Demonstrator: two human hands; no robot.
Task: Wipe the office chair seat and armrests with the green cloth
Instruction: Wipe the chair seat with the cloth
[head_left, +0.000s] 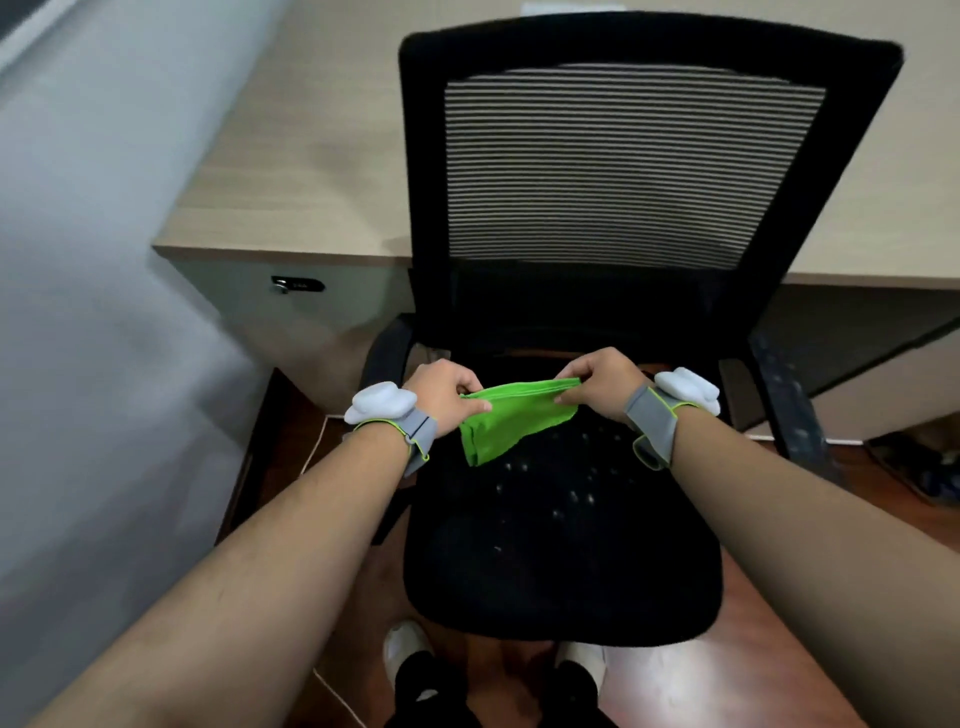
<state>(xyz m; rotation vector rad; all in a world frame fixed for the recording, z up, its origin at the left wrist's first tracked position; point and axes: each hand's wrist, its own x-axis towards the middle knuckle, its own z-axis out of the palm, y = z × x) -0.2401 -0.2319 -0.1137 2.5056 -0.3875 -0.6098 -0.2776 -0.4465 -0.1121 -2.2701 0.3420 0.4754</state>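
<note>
A black office chair stands in front of me, its seat dotted with pale specks near the middle. The mesh backrest rises behind it. A green cloth hangs folded over the rear part of the seat, stretched between both hands. My left hand pinches its left end and my right hand pinches its right end. The left armrest shows beside my left wrist; the right armrest slopes down past my right wrist. Both wrists carry grey straps with white devices.
A light wooden desk runs behind the chair, with a locked drawer unit under its left end. A grey wall fills the left side. The floor is dark wood, and my feet in white shoes stand at the seat's front edge.
</note>
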